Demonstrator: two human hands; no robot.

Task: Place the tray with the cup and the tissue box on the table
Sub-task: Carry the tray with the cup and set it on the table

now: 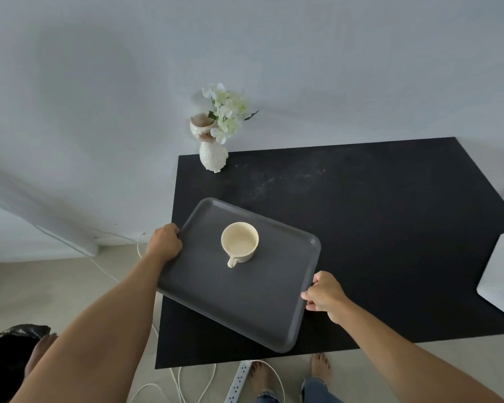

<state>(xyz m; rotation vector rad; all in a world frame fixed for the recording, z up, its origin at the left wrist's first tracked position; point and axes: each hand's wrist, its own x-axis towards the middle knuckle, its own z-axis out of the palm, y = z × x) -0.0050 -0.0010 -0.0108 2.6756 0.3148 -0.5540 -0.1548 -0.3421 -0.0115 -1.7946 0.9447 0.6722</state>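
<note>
A dark grey tray [216, 298] lies or hovers at an angle over the left part of the black table [376, 228]; I cannot tell whether it touches. A cream cup [239, 242] stands upright on the tray, handle toward me. My left hand [164, 241] grips the tray's left rim. My right hand [325, 295] grips its right rim. A white box-like object [499, 269], possibly the tissue box, sits at the table's right edge, partly cut off.
A white cat-shaped vase with white flowers [214, 138] stands at the table's far left corner by the wall. A power strip [239, 382] and white cables lie on the floor beside my bare feet. Another person sits at bottom left.
</note>
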